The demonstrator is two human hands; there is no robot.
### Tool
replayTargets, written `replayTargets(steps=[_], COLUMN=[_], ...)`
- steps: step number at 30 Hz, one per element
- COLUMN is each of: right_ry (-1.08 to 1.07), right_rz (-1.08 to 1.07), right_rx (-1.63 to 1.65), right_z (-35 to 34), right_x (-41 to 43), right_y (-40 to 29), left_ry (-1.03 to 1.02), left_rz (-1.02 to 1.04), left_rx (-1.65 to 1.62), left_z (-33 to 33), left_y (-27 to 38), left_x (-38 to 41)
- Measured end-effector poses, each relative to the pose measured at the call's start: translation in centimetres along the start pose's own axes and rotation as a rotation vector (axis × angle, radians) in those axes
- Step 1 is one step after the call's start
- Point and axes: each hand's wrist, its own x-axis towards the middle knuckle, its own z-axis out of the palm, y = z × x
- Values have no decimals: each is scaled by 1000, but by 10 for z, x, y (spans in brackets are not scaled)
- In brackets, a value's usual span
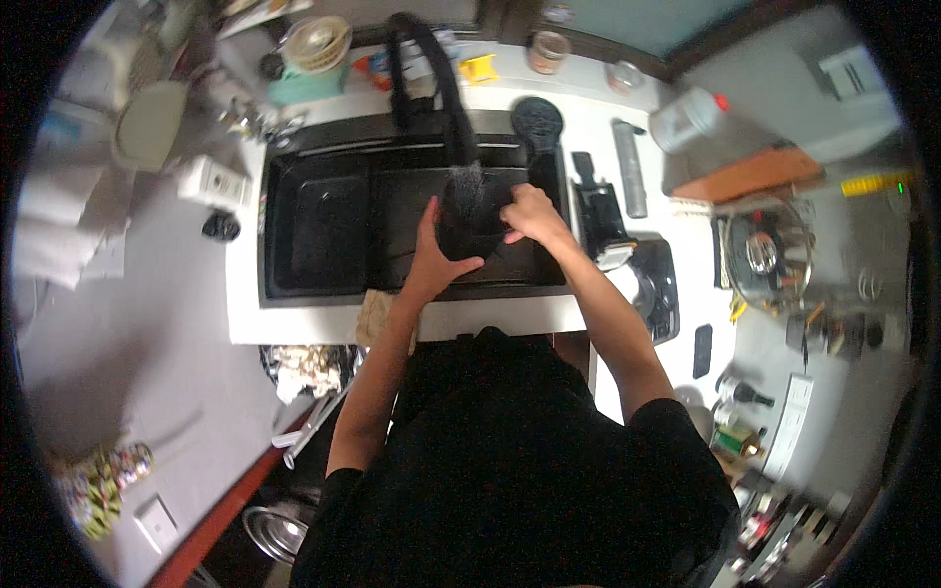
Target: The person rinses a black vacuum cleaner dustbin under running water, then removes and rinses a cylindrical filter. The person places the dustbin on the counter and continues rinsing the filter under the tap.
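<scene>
Over the right part of a black sink [316, 301], a dark round vessel [474, 228] is tilted under running water [467, 180]. The water falls from a black faucet [452, 110] with a tall curved spout. My left hand [437, 257] cups the vessel's left and near side, thumb and fingers spread around it. At its right edge, my right hand [533, 213] has its fingers curled against the rim; the exact grip there is partly hidden. The vessel's inside is too dark to make out.
A brown cloth [375, 320] hangs over the counter's front edge. On the right stand a black dish rack [665, 294], a phone [703, 351], a glass lid [768, 253] and a white jug [687, 121]. Jars [549, 53] line the back ledge. A small white box [213, 182] sits left.
</scene>
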Motion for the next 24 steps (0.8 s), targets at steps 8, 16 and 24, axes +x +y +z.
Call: replayTargets(steps=[8,16,24], right_ry=[-62,250,283], right_rz=[-67,-536,-354], right_rx=[225,178,-98], right_z=[-27,15,3], right_x=[-21,-42,-53], right_y=[-8,42,37], left_ry=[-10,4,-266], left_rz=[-61,-211,-468], left_rx=[-128,-458,-809], left_z=[7,37,61], left_y=[3,5,7], left_x=[46,36,15])
